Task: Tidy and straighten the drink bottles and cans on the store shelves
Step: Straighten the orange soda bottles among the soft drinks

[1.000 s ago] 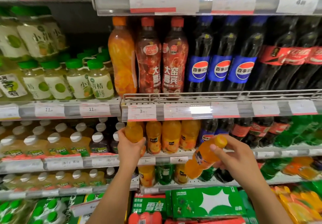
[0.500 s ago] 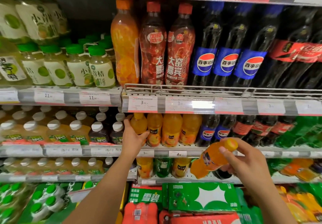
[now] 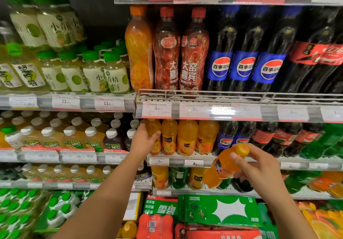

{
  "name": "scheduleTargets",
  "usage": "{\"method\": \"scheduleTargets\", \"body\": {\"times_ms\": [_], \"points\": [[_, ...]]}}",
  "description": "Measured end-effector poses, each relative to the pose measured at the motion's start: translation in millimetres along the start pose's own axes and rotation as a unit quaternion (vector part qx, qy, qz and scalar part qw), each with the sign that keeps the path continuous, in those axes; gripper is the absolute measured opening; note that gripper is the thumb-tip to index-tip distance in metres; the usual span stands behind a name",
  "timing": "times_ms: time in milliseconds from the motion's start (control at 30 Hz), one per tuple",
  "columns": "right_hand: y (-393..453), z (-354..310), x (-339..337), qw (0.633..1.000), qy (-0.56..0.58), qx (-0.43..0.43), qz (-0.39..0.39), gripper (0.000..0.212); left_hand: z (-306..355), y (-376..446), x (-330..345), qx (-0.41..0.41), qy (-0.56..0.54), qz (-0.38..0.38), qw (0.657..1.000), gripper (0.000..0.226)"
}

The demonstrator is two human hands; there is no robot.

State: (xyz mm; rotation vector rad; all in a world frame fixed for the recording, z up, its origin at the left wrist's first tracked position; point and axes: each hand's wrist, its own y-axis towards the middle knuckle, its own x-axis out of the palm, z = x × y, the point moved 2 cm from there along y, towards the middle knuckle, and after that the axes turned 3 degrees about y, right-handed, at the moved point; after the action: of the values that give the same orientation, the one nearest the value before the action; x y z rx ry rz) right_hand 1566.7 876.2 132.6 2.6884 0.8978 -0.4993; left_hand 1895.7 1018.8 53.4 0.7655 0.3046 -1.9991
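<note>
My left hand (image 3: 146, 140) grips a shelved orange bottle (image 3: 155, 136), steadying the row. My right hand (image 3: 259, 170) clasps a tilted orange soda bottle (image 3: 222, 166), ready to reshelve.

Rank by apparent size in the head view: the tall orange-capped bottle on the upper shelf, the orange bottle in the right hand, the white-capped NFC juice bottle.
1. Tall orange-capped bottle.
2. Orange bottle in the right hand; nearness inflates it.
3. White-capped NFC juice bottle.

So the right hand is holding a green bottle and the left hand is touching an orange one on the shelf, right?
Not quite. The head view shows the right hand holding an orange bottle, not green. The left hand does touch an orange bottle on the shelf.
</note>
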Motion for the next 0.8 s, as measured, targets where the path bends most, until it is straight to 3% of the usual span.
{"method": "scheduleTargets", "body": {"times_ms": [167, 467, 633, 733, 800], "points": [[1.2, 2.5, -4.2, 1.000, -0.002, -0.003, 0.000, 0.012, 1.0, 5.4, 1.6, -0.007, 0.027, 0.000, 1.000, 0.061], [-1.5, 12.9, -11.0, 1.000, -0.008, -0.008, -0.001, 0.011, -0.3, 1.1, -7.1, 0.012, -0.043, -0.041, 0.998, 0.065], [-1.5, 8.3, -9.6, 0.999, -0.018, -0.025, -0.018, 0.009, 16.9, -3.3, -16.3, 0.048, -0.062, 0.022, 0.997, 0.061], [-1.8, 5.9, -9.5, 0.999, -0.023, -0.037, -0.022, 0.008, 22.4, -0.6, -22.4, 0.079, -0.001, 0.033, 0.996, 0.059], [-2.5, 5.0, -9.6, 0.999, -0.025, -0.043, -0.022, 0.008, 30.1, 0.7, -20.7, 0.098, 0.107, 0.026, 0.989, 0.052]]}}
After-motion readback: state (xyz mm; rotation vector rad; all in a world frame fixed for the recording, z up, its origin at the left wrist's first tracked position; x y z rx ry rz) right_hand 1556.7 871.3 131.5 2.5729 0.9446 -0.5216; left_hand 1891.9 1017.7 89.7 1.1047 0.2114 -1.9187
